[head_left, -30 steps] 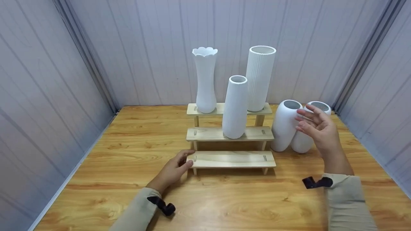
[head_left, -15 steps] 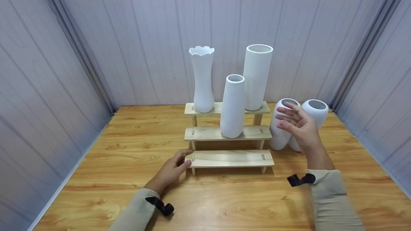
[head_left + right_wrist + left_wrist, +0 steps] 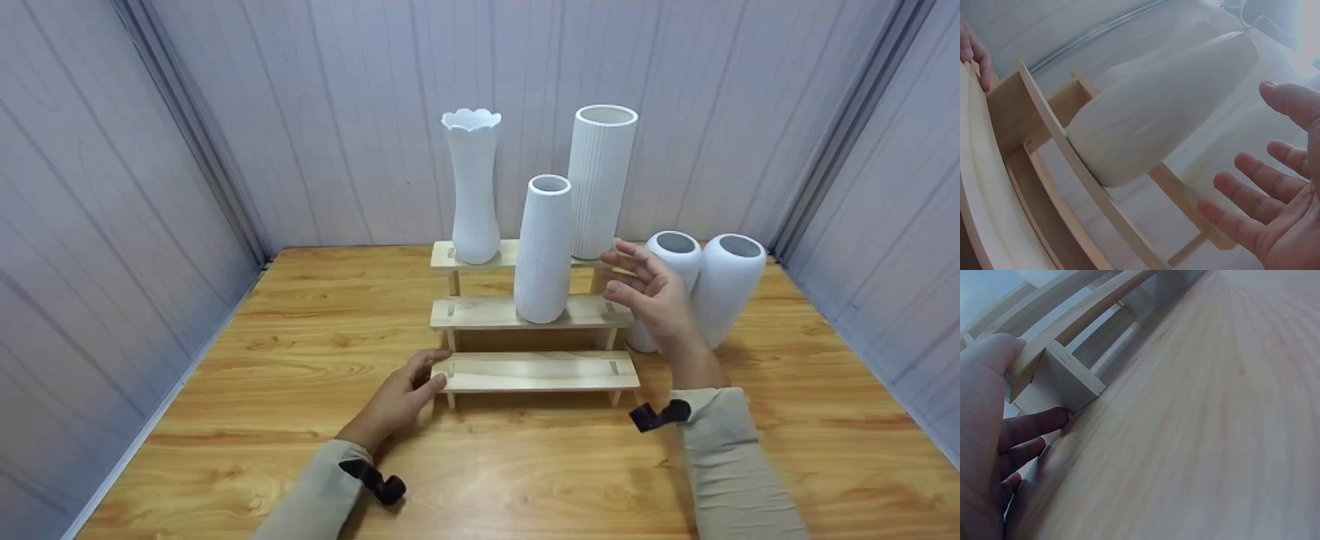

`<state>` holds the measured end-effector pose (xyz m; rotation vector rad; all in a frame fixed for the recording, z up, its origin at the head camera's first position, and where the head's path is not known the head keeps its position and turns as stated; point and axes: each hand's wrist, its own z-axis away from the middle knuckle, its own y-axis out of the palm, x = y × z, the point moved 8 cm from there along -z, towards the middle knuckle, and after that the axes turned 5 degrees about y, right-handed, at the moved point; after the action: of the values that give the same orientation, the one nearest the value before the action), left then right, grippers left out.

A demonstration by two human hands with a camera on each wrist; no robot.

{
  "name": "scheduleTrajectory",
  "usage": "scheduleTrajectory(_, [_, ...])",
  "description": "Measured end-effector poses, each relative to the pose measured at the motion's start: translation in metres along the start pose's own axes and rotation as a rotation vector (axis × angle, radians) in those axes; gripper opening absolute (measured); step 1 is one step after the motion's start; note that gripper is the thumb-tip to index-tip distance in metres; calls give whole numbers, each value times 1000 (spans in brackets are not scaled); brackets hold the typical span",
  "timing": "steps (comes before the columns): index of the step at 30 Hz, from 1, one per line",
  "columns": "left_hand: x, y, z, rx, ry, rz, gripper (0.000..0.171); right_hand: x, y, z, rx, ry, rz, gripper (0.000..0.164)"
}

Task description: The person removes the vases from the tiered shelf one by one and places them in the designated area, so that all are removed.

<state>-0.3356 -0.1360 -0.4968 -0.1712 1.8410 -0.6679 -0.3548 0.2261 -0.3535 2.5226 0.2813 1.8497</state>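
Note:
A tiered wooden display stand stands on the table. My left hand holds the left end of its lowest shelf, thumb at the front corner; in the left wrist view the other fingers curve beside the stand's leg. A tapered white vase stands upright on the middle shelf, right of centre. Just right of it hovers my right hand, fingers spread and slightly bent, palm facing the vase, with nothing held. In the right wrist view a gap shows between those fingers and the tapered vase.
On the top shelf stand a scallop-rimmed white vase at left and a ribbed cylindrical vase at right. Two rounder white vases, one partly hidden by my right hand and another, stand on the table beside the stand.
My right hand has moved left, from in front of the two rounder vases towards the tapered vase. The left hand keeps its place on the stand.

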Motion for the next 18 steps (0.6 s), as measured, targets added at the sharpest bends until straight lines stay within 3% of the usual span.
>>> scheduleTrajectory(11, [-1, 0, 0, 0, 18, 28, 40, -18, 25, -13, 29, 34, 21, 59])
scheduleTrajectory(18, [2, 0, 0, 9, -17, 16, 41, -28, 36, -16, 34, 101, 48, 63])
